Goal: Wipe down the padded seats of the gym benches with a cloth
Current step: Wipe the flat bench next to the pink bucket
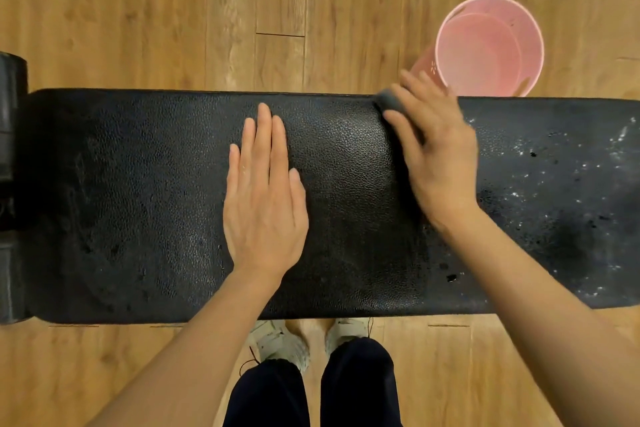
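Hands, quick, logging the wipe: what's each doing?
Left hand: open, flat on the bench pad.
Right hand: holding the dark cloth.

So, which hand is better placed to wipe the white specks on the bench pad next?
Right. The right hand already presses the cloth beside the white specks; the left hand lies flat and empty, farther away on the bench pad.
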A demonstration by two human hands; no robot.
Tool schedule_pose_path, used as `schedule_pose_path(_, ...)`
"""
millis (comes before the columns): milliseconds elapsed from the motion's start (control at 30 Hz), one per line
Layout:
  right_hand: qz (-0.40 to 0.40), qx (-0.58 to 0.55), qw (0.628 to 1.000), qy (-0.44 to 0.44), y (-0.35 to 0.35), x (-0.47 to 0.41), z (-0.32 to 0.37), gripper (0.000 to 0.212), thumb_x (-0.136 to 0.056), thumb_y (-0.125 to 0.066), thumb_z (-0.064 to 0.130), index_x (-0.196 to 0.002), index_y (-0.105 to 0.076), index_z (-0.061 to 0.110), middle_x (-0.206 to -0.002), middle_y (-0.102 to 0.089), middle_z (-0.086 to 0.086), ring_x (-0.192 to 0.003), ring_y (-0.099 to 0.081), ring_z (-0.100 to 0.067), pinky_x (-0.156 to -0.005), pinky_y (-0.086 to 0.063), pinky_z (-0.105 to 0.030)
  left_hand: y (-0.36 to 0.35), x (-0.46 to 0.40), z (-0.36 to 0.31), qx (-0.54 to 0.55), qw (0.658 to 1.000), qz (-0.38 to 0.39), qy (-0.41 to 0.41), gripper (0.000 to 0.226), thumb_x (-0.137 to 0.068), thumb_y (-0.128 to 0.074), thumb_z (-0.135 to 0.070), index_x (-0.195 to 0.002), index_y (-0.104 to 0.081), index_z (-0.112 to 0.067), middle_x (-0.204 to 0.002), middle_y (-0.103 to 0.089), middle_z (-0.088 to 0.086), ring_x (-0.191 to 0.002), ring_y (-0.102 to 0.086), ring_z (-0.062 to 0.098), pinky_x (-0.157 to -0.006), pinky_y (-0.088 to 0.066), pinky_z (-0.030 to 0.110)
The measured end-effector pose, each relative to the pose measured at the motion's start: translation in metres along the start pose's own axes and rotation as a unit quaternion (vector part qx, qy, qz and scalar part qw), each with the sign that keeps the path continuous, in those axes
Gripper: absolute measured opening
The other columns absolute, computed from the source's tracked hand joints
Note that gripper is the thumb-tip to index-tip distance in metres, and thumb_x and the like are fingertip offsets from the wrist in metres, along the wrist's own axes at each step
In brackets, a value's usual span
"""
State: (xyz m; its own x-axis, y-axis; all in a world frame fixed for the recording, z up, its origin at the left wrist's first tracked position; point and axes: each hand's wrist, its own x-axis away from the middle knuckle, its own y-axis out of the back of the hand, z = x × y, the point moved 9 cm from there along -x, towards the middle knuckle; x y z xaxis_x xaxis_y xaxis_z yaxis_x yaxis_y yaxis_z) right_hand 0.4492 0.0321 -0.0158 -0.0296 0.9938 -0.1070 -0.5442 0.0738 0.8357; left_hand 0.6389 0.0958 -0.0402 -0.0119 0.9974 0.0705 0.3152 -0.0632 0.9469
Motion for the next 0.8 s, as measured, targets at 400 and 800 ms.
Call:
schedule_pose_path(400,0.035,0.033,0.998,0.045,0.000,-0.001,-0.002,0.032,-0.096,-0.057,0.021,-0.125,-0.066,0.011,-0.138,-0.058,-0.007,-0.133,-0.049,-0.025,-0.119,-0.025,-0.043,-0.001,0.000,0.001,-0.004,1.000,-0.002,0.002,0.057,-0.104,-0.022,-0.023,-0.158,-0.016,-0.005,-0.168,-0.009,0.008,-0.155,-0.007,0.023,-0.127,-0.007,0.040)
schedule_pose_path(800,0.022,0.029,0.999,0.018,0.006,0.074,-0.001,0.036,-0.099,-0.050,0.013,-0.132,-0.059,0.002,-0.143,-0.052,-0.013,-0.140,-0.039,-0.031,-0.122,-0.018,-0.042,0.001,0.001,0.001,0.001,1.000,-0.017,-0.003,0.057,-0.104,-0.025,-0.022,-0.158,-0.015,-0.007,-0.168,-0.009,0.007,-0.155,-0.007,0.023,-0.126,-0.007,0.040)
